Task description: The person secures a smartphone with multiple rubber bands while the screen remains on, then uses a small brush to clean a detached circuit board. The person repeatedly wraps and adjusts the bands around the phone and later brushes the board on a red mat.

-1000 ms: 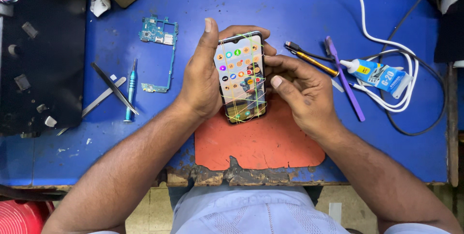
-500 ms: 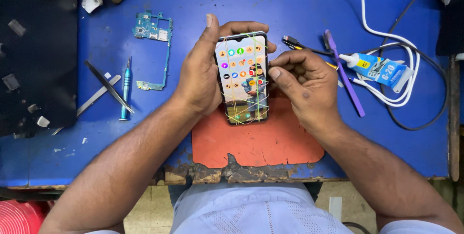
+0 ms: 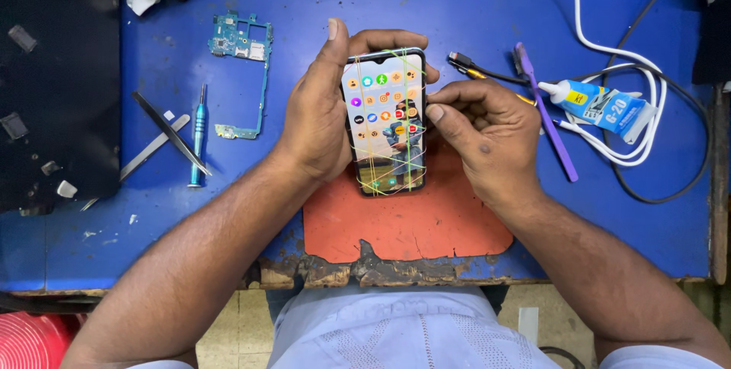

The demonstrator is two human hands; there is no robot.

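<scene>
Holding a smartphone [image 3: 384, 119] w/ lit screen, wrapped in thin elastic bands, over the orange mat [image 3: 403, 224] on the blue surface [image 3: 472, 3]: left hand [image 3: 320, 114] wraps its side edge, right hand [image 3: 487, 129] pinches the opposite edge. Prob. light, stiff, slick glass, fragile; grip by edges, not the screen.

right hand [image 3: 487, 137] has slid up the phone [image 3: 384, 121] edge, now gripping mid-side.
</scene>
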